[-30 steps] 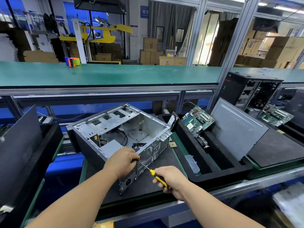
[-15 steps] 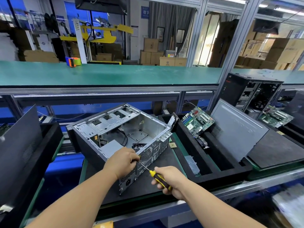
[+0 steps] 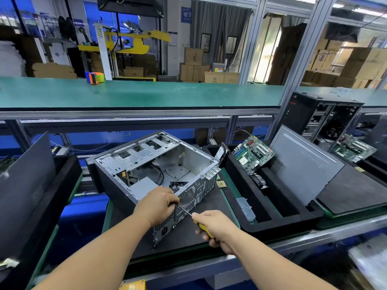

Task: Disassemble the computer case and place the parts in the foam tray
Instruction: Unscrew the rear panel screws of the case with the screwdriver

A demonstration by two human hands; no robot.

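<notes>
The left hand [image 3: 156, 205] is grasping the computer case [image 3: 155, 174] edge; the right hand [image 3: 213, 228] is gripping the screwdriver [image 3: 200, 225], its tip touching the case.

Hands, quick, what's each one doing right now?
Left hand: fingers curled at the rear edge of the computer case; whether they grip anything cannot be told.
Right hand: gripping the yellow-handled screwdriver.

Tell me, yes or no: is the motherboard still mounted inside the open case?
No: the motherboard leans in the foam tray to the right of the computer case, whose floor shows bare metal.
</notes>
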